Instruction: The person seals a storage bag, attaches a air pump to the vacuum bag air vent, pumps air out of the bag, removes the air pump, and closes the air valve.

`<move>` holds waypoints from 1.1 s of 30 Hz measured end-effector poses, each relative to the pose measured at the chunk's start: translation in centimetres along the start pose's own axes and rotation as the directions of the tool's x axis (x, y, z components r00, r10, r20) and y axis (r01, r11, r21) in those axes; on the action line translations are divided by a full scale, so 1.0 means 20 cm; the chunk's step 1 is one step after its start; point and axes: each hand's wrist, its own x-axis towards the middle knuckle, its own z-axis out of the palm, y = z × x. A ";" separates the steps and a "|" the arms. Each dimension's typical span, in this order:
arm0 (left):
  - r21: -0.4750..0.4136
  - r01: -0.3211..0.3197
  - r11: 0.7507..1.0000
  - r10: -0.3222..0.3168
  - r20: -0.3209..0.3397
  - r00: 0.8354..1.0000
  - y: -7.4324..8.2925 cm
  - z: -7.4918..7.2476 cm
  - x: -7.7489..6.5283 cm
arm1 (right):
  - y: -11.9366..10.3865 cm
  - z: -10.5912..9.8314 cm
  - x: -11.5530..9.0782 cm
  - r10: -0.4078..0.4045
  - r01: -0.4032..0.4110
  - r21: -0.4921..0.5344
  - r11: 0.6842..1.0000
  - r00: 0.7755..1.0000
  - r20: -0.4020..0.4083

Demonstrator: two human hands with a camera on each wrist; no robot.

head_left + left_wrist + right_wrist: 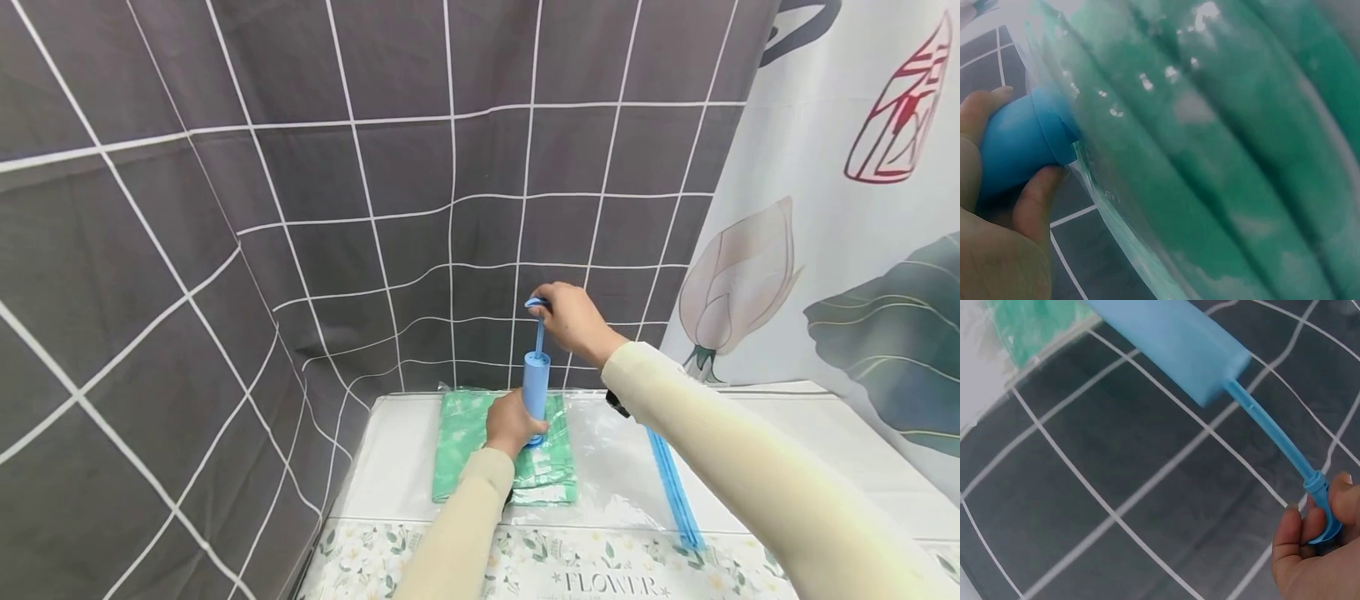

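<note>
A blue hand pump (535,385) stands upright on a clear plastic bag (615,467) that holds folded green fabric (467,433). My left hand (510,422) grips the pump's cylinder low down, near its foot; the left wrist view shows thumb and fingers around its wide blue base (1019,140), right against the bag. Above it, my right hand (573,319) holds the hooked handle (1330,528) with curled fingers. Between handle and cylinder, a long stretch of the thin blue rod (1275,434) shows, drawn out of the cylinder's top.
Along the bag's right side runs a bundled blue strip (677,496), partly hidden by my right sleeve. The white table (397,450) has a flower-print front band. A dark gridded curtain (390,275) stands close behind and left; a floral curtain (840,208) hangs right.
</note>
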 end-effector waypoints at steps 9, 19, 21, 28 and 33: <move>-0.012 0.007 1.000 -0.007 0.033 0.999 0.02 -0.02 -0.02 | 0.22 0.29 -0.01 -0.007 0.010 -0.053 0.999 0.999 0.045; -0.040 0.003 0.999 -0.002 0.028 1.000 0.03 -0.04 -0.03 | 0.41 0.47 -0.01 -0.101 0.101 -0.035 0.994 0.995 0.020; -0.041 -0.003 0.999 0.004 0.010 1.000 0.06 -0.06 -0.04 | 0.51 0.54 0.03 -0.126 0.126 -0.045 0.991 0.992 0.006; -0.017 -0.006 1.000 0.006 0.001 1.000 0.02 -0.02 -0.03 | 0.20 0.27 -0.01 -0.085 0.086 -0.083 0.993 0.996 0.017; 0.015 -0.032 0.999 0.033 -0.049 0.998 -0.02 0.04 0.00 | 0.15 0.13 0.08 -0.068 0.065 -0.078 0.995 0.997 -0.041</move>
